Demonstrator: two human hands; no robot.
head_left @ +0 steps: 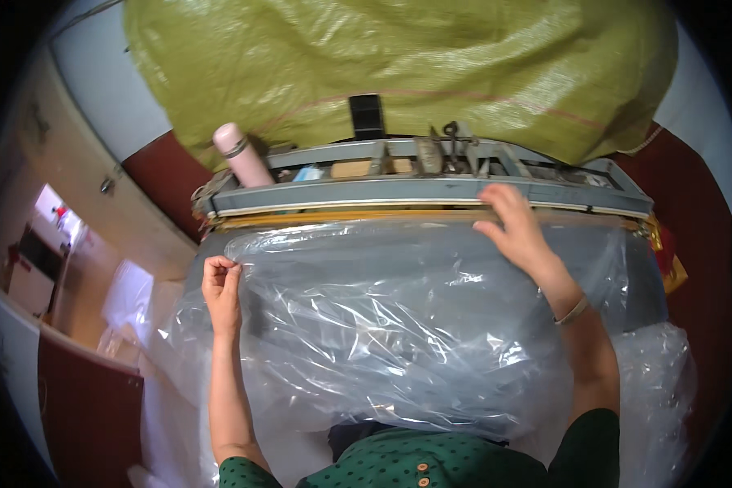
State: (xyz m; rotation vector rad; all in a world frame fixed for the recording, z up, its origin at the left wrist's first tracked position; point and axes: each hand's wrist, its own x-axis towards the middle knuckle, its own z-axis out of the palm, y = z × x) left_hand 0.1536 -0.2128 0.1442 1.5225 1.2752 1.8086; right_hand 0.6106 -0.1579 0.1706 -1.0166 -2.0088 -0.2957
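A wide sheet of clear plastic film [358, 325] lies wrinkled over a grey worktop and hangs down in front of me. At its far left part, my left hand [221, 285] is closed, thumb pressed to the fingers, pinching the film's edge. My right hand [512, 228] is raised at the far side, right of the middle, with thumb and fingers apart and nothing visible between them. Its fingertips come close to the front rail of a long grey metal tray [342, 193]. A yellowish strip [325, 218] runs along below that rail.
On the tray's left end leans a pink flask [242, 156]. Scissors [452, 142] and small items stand in its compartments. Behind, a phone-like black object [367, 116] rests against a yellow-green woven sheet [415, 57]. At left is a door [98, 163]; more film [655, 390] hangs at right.
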